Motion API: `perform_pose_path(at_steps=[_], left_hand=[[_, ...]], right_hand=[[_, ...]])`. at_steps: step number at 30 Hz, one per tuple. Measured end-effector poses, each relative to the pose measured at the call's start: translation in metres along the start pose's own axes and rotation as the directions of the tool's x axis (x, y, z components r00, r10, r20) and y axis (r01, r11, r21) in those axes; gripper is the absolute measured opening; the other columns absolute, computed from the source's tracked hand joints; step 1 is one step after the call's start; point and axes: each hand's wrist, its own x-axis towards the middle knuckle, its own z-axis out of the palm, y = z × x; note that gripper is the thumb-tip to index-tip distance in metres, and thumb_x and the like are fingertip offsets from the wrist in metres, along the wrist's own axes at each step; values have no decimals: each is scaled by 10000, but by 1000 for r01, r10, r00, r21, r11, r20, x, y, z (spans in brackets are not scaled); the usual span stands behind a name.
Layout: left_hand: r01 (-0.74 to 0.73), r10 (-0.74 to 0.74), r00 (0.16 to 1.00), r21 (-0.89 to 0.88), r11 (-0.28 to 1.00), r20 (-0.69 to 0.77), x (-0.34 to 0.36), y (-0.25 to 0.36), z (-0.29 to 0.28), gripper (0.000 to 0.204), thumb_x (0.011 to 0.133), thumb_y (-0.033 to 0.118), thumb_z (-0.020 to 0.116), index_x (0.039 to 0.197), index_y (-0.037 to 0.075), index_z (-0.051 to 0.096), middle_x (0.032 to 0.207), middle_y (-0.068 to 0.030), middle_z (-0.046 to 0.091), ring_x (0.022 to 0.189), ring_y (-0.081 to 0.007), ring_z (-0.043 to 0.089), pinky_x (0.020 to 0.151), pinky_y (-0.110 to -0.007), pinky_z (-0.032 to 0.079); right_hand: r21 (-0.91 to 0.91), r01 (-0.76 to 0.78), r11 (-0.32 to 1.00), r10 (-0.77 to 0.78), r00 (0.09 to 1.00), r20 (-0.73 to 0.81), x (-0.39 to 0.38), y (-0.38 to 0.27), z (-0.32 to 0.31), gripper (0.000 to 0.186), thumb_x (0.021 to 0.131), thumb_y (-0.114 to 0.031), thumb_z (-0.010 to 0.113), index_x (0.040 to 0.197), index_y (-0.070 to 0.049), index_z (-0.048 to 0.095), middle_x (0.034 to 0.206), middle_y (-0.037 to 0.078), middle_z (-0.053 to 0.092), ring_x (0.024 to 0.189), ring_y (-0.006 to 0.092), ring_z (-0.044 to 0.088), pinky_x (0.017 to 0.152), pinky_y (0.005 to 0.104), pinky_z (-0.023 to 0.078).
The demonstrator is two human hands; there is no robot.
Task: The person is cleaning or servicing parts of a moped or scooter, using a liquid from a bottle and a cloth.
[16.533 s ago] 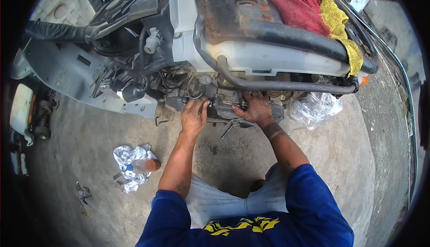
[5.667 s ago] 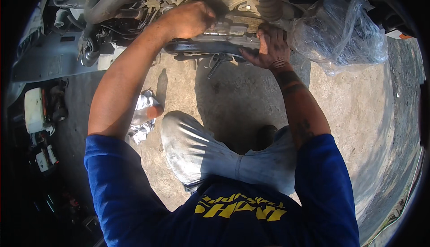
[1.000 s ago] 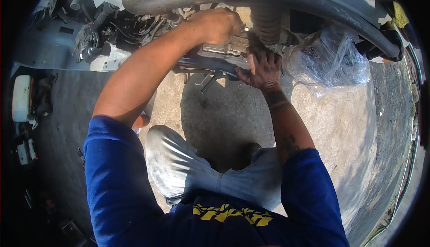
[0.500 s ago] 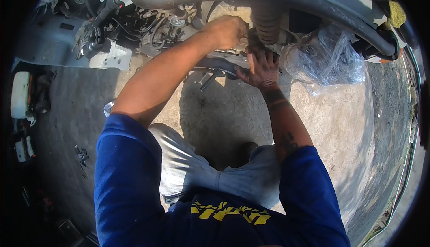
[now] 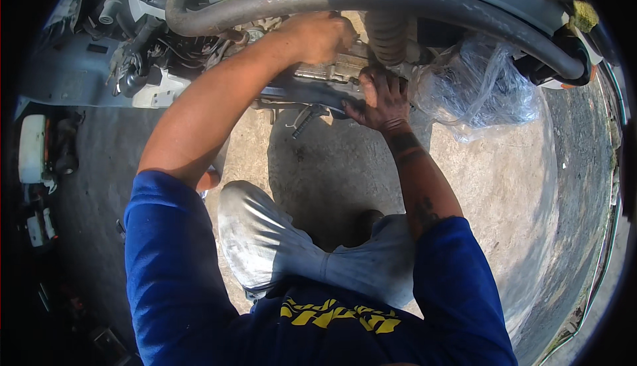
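Note:
My left hand [image 5: 318, 38] is curled over the scooter engine [image 5: 332, 69], below a thick bent metal tube [image 5: 438, 4], closed on something that its fingers hide. Just to its right hangs a ribbed black part [image 5: 387, 38]. My right hand [image 5: 379, 101] rests lower on the engine casing, fingers spread, thumb out along the dark lower cover. A kick lever [image 5: 302, 122] sticks down beneath the cover. Right of my right hand is a crumpled clear plastic bag [image 5: 478, 91] with its contents unclear.
A grey plastic floorboard panel [image 5: 56, 77] and wiring lie at upper left. White and black loose parts [image 5: 33, 147] sit on the concrete floor [image 5: 484, 187] at the left edge. A yellow cloth [image 5: 584, 16] shows at upper right. My bent knees [image 5: 255, 227] are below the engine.
Compared with half a second ago, my left hand has shifted up and left. My right hand stays braced on the casing. Much earlier, both hands were spread lower on the engine.

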Motion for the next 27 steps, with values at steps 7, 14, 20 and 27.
perform_pose_path(at_steps=[7, 14, 20, 27], left_hand=[[61, -44, 989, -119, 991, 138, -10, -10, -17, 342, 852, 50, 574, 1179, 67, 671, 1254, -158, 630, 1190, -286, 593, 1039, -390, 464], [110, -110, 991, -3, 994, 71, 0, 9, -16, 321, 888, 117, 588, 1172, -29, 624, 1229, -204, 624, 1180, -310, 594, 1036, -379, 471], [136, -123, 990, -196, 971, 74, 6, -1, 12, 326, 897, 67, 598, 1216, 97, 655, 1283, -109, 623, 1231, -250, 565, 1090, -361, 432], [118, -105, 993, -306, 945, 60, -2, 15, -11, 296, 918, 69, 605, 1202, 122, 674, 1294, -101, 622, 1220, -247, 578, 1078, -374, 442]], right_hand=[[26, -19, 999, 19, 1000, 2, -7, 6, -1, 602, 703, -516, 741, 1143, -124, 613, 1185, 95, 544, 994, 330, 548, 879, 473, 469], [86, -16, 996, 15, 1000, 5, -10, 11, 8, 633, 720, -540, 729, 1168, -108, 608, 1216, 127, 518, 1033, 348, 535, 896, 469, 483], [48, 59, 997, -58, 998, -7, -10, 4, 15, 666, 738, -555, 722, 1197, -89, 593, 1232, 146, 503, 1064, 374, 525, 895, 473, 501], [139, 9, 990, -11, 1000, 16, -13, 10, 14, 666, 735, -495, 759, 1196, -48, 582, 1227, 199, 498, 1096, 393, 530, 929, 485, 500]])
